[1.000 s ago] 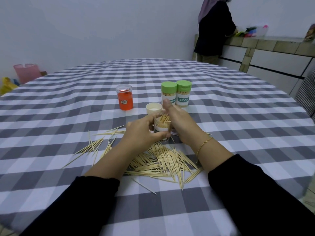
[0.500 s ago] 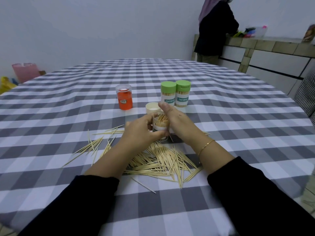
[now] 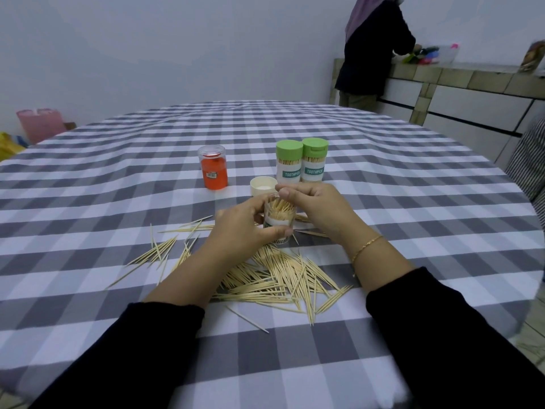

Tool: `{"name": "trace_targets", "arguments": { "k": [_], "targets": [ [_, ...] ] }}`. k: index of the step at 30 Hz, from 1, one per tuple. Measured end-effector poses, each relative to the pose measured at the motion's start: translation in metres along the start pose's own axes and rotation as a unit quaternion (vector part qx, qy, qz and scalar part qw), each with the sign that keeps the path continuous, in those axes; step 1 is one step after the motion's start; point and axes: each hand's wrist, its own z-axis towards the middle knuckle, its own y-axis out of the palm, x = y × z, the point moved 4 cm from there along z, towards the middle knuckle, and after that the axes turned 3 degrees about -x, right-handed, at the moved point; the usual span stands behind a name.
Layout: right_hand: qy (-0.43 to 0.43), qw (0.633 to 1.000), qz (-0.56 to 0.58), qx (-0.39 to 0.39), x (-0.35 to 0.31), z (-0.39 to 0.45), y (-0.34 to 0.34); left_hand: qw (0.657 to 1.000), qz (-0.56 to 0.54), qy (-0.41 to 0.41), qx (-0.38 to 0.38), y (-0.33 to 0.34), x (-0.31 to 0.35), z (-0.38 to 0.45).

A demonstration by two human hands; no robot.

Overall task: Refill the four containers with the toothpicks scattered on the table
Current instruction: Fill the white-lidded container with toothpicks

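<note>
Gingham grey-and-white cloth covers your desk [image 3: 383,187]. Your left hand [image 3: 241,228] still grips the clear container [image 3: 278,219]; right hand [image 3: 318,208] now pinches at its mouth, toothpicks [image 3: 280,276] scattered beneath.

Beyond the grey-checked surface [image 3: 383,178], a person [image 3: 374,45] stands at a tiled counter [image 3: 460,75], a pink bag [image 3: 41,124] far left.

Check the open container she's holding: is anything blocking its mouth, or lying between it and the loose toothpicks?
The right hand sits at the mouth of the open container, fingertips over the toothpicks already inside. The left hand grips its side. Its cream lid lies off, behind it. Nothing visible separates it from the scattered toothpicks just in front.
</note>
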Motion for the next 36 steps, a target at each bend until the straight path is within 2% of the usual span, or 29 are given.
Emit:
{"name": "trace_targets", "arguments": {
  "k": [3,7,10,13,16,19,21,25,27,32,36],
  "targets": [
    [0.012,1.0,-0.019,0.004,-0.005,-0.002,-0.001,1.0,-0.003,-0.006,-0.002,0.0,-0.003,0.001],
    [0.09,0.987,-0.117,0.063,-0.007,-0.004,-0.025,1.0,-0.01,-0.02,-0.001,0.001,-0.005,0.002],
    [0.155,0.971,-0.168,0.062,-0.005,-0.011,-0.041,1.0,-0.022,-0.019,-0.001,0.0,-0.006,0.002],
    [0.178,0.954,-0.238,0.047,-0.007,-0.02,-0.053,0.999,-0.027,-0.024,-0.002,0.0,-0.006,0.002],
    [0.214,0.919,-0.331,0.005,-0.009,-0.03,-0.063,0.999,-0.026,-0.025,0.0,0.0,-0.006,0.002],
    [0.269,0.854,-0.443,-0.048,-0.006,-0.041,-0.073,0.999,-0.026,-0.028,0.0,0.0,-0.006,0.001],
    [0.316,0.819,-0.471,-0.082,-0.002,-0.049,-0.078,0.999,-0.021,-0.025,0.002,0.0,-0.005,0.001],
    [0.349,0.794,-0.484,-0.121,0.002,-0.062,-0.078,0.999,-0.026,-0.023,0.006,0.0,-0.006,0.001],
    [0.342,0.789,-0.496,-0.124,0.001,-0.064,-0.073,0.999,-0.03,-0.024,0.005,0.001,-0.007,0.001],
    [0.314,0.817,-0.467,-0.13,0.001,-0.06,-0.064,0.999,-0.028,-0.018,0.004,0.001,-0.008,0.003],
    [0.286,0.821,-0.477,-0.129,0.001,-0.055,-0.054,1.0,-0.025,-0.016,0.003,0.002,-0.008,0.003]
  ]
}}
